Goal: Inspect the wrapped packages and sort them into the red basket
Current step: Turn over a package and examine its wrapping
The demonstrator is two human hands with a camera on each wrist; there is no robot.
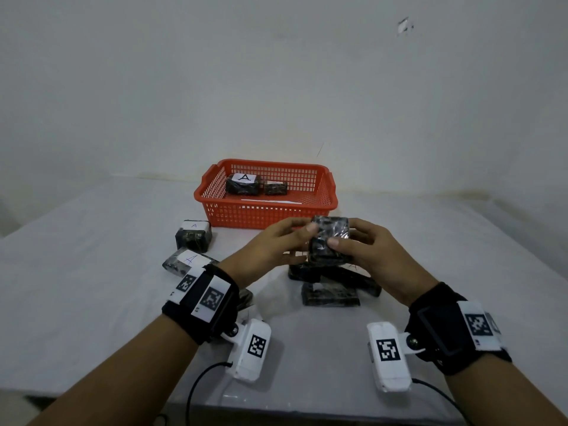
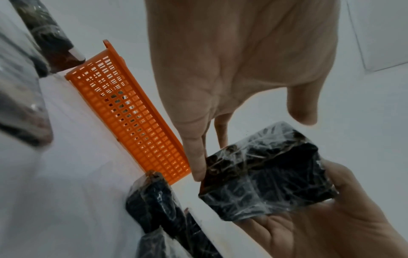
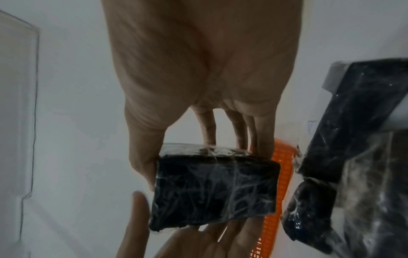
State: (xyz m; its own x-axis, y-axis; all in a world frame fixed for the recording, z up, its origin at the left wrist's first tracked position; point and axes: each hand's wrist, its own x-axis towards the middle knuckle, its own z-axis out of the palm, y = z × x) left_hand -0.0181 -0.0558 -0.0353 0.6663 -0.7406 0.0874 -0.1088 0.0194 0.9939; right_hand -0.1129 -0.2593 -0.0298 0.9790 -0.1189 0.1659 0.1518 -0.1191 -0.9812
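a: both hands have the dark wrapped package (image 1: 329,241) lifted off the table (image 1: 92,287), centre of the frame, just in front of the red basket (image 1: 266,192). left hand (image 1: 270,247) fingers are clamped on its left side, right hand (image 1: 368,250) fingers and thumb clamped on the right.

b: no label showing on it?

a: not on the faces i can see. two packages (image 1: 242,182) already sit in the basket, at its upper left, and one carries a white "a" label.

b: so what could go wrong?

a: first, the wrap. it looks slick and wrinkled in the wrist views, and the hold is mostly at the fingertips (image 2: 199,167). if they turn it over to find a label, it could slide out and drop onto the pile of packages (image 1: 332,287) right below it in the frame.

b: and knock those about.

a: likely, they lie stacked and crooked. second risk: dropping it in the basket without finding a label, so it's sorted wrongly. third, the basket's near wall is close behind the hands, so a hasty reach could bump and shove it.

b: the two labelled ones (image 1: 193,235) at centre left?

a: well apart from the hands, probably safe.
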